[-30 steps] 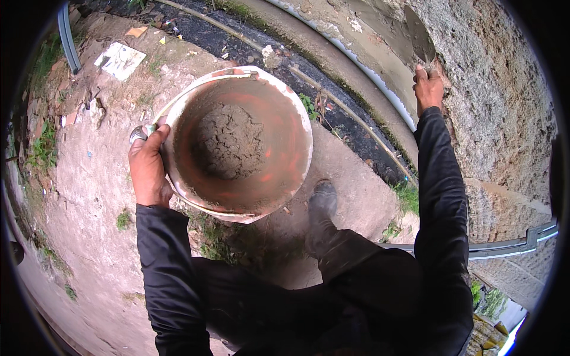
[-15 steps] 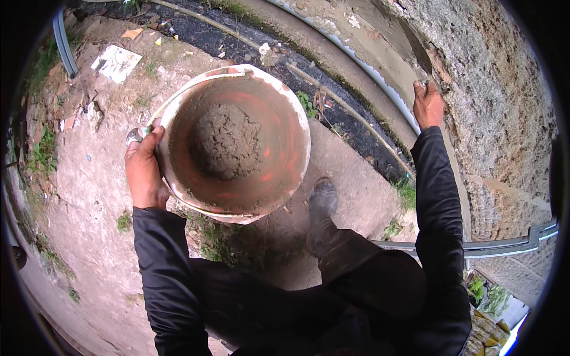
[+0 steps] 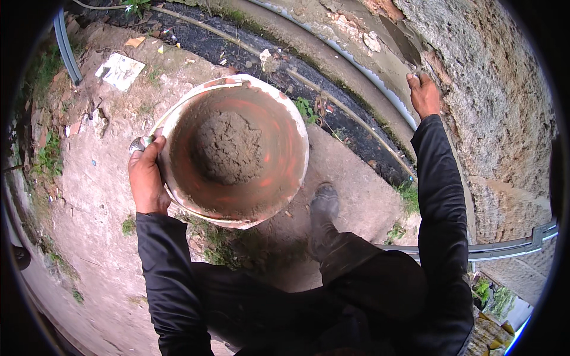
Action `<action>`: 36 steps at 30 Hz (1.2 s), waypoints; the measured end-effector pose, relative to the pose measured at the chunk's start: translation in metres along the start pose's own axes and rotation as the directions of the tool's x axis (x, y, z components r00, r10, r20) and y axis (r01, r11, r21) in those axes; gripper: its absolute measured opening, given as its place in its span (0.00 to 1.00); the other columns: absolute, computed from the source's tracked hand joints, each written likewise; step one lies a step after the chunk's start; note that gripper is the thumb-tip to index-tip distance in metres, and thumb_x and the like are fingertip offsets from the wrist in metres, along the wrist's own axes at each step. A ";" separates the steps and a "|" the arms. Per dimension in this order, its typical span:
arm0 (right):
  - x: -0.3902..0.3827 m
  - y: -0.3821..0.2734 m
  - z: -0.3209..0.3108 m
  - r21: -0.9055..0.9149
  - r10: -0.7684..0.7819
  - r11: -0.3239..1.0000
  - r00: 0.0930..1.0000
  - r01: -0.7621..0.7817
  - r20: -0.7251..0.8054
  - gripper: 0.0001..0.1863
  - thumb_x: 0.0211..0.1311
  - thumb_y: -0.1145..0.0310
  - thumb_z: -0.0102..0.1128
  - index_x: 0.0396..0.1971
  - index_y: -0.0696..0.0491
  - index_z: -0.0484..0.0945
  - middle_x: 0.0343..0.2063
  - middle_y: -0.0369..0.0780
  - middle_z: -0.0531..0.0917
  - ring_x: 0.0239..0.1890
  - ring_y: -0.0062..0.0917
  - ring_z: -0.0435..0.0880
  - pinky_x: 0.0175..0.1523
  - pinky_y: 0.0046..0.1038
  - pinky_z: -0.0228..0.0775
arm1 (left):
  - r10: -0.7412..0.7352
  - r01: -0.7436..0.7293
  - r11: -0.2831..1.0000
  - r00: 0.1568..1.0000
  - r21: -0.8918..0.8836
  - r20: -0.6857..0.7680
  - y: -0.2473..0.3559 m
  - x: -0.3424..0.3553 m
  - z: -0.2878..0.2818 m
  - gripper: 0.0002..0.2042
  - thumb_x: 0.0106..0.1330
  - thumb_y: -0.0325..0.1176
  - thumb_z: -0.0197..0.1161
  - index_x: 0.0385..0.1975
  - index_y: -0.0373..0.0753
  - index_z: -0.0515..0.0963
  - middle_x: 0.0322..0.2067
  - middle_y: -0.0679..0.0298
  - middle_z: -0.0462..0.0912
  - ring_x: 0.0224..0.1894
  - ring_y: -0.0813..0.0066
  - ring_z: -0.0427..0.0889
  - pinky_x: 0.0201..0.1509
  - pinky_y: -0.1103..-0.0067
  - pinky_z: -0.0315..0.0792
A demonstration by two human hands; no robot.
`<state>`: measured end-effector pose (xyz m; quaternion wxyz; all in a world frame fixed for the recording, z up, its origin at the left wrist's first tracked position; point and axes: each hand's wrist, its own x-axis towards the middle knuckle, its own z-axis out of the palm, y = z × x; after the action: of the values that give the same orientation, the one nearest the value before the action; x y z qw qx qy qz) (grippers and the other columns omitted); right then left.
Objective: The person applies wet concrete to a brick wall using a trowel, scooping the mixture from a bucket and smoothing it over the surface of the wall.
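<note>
My left hand [image 3: 146, 181] is closed on the left rim of a mortar-smeared bucket [image 3: 298, 127], where its thin wire handle meets the fingers. Inside the bucket sits a lumpy heap of wet grey mortar [image 3: 228, 148], with orange plastic showing through the smears. Out to the right, my right hand [image 3: 424, 96] is closed around the handle of a trowel [image 3: 405, 43]. Its dark blade lies against the smoothed mortar strip [image 3: 380, 59] low on the wall; the fist hides most of the handle.
A rough stone-like wall [image 3: 499, 107] rises on the right. A pipe-like pale edge [image 3: 356, 62], a dark gutter [image 3: 205, 41] and a thin hose [image 3: 332, 95] run along its foot. My boot [image 3: 324, 204] stands on the concrete near a grey metal rail [image 3: 499, 251].
My right hand and the trowel have shifted slightly up and left along the wall. The bucket, still in my left hand, sits a touch lower in view.
</note>
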<state>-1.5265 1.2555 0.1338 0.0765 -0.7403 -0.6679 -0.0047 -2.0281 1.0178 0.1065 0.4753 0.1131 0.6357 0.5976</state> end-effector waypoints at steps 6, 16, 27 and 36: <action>0.024 0.000 0.006 -0.091 -0.020 0.996 1.000 0.020 0.007 0.24 0.61 0.49 0.52 0.42 0.57 0.76 0.38 0.57 0.80 0.44 0.51 0.78 0.49 0.44 0.67 | 0.004 -0.004 1.000 1.000 -0.027 -0.015 -0.002 0.000 -0.003 0.12 0.61 0.24 0.56 0.44 0.29 0.76 0.38 0.59 0.82 0.38 0.73 0.80 0.46 0.79 0.74; 0.039 -0.031 0.013 -0.062 -0.107 0.991 0.980 0.119 0.170 0.27 0.62 0.47 0.49 0.47 0.56 0.76 0.41 0.53 0.81 0.47 0.48 0.77 0.53 0.42 0.66 | 0.027 -0.028 0.999 0.999 -0.016 -0.023 0.000 -0.005 0.003 0.12 0.61 0.24 0.55 0.43 0.29 0.76 0.38 0.59 0.81 0.38 0.73 0.81 0.46 0.78 0.74; 0.058 -0.011 0.045 0.062 -0.061 0.996 0.996 0.057 0.066 0.30 0.61 0.46 0.50 0.51 0.57 0.74 0.45 0.55 0.79 0.50 0.45 0.77 0.54 0.39 0.66 | -0.029 0.027 0.998 0.999 -0.048 -0.027 -0.007 0.002 -0.010 0.12 0.61 0.26 0.56 0.43 0.29 0.76 0.37 0.59 0.82 0.38 0.72 0.81 0.46 0.78 0.74; 0.071 0.059 0.017 -0.102 -0.067 0.989 0.948 0.103 0.312 0.28 0.58 0.48 0.57 0.44 0.61 0.76 0.31 0.50 0.82 0.37 0.40 0.81 0.45 0.36 0.69 | -0.015 0.015 1.000 0.998 -0.008 -0.054 -0.003 0.001 -0.006 0.11 0.61 0.26 0.56 0.42 0.30 0.76 0.37 0.60 0.81 0.38 0.73 0.80 0.47 0.78 0.73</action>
<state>-1.4625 1.3221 0.1186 -0.0721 -0.7056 -0.7016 0.0684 -2.0321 1.0143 0.1026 0.4629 0.0904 0.6469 0.5993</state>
